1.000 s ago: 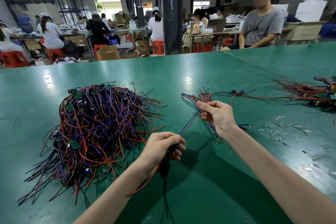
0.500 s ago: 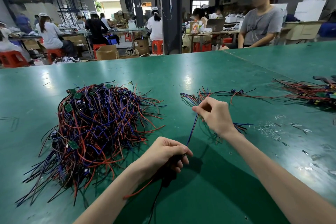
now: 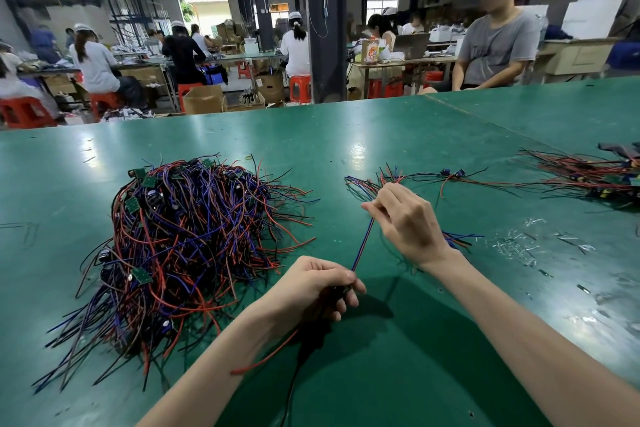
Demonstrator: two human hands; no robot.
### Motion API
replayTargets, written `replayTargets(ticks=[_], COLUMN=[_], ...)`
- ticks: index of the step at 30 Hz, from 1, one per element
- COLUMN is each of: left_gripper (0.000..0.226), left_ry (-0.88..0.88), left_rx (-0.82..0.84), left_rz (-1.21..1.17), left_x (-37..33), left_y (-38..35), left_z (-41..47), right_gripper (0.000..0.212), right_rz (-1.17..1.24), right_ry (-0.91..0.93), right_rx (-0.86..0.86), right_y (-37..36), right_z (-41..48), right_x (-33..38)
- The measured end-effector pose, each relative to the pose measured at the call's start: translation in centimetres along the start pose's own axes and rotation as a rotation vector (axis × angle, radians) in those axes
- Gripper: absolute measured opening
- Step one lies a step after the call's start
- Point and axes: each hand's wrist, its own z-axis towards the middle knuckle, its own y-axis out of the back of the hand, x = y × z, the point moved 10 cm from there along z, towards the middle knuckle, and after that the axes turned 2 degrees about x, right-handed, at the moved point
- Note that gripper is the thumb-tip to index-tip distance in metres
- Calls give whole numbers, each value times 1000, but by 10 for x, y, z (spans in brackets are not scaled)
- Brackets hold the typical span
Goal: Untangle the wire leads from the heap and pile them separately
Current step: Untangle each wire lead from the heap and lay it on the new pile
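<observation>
Left hand [image 3: 311, 288]: fist closed round the lead's lower end.
Right hand [image 3: 408, 222]: pinching that lead [image 3: 362, 243] higher up.
Heap [image 3: 183, 239]: left of the 2 hands.
Risk: loose tails may snag the sorted pile [image 3: 360, 184] just beyond the right hand.

Bare green table [image 3: 398, 374] lies between the tangled heap [image 3: 187, 239] and sorted leads [image 3: 388, 180].
</observation>
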Motion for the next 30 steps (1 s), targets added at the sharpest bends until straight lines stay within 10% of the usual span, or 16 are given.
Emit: replayTargets(ticks=[7,16,24,30], left_gripper=[26,26,27,26], left_ry=[-9,-56,-67,-58], left_rx=[-31,-33,-36,-57], left_rz=[3,-8,5,21], left_x=[1,-4,-3,0], left_y=[3,3,5,8], left_z=[-1,2,4,4], right_gripper=[23,26,29,24], right_rz=[899,1660,1864,1125], right_ry=[-957,-1701,-1850,-1309], right_rx=[87,114,70,6], right_y=[-40,-70,-74,-47], right_z=[-31,-68,-75,-54], right_x=[-67,-45,-30,-71])
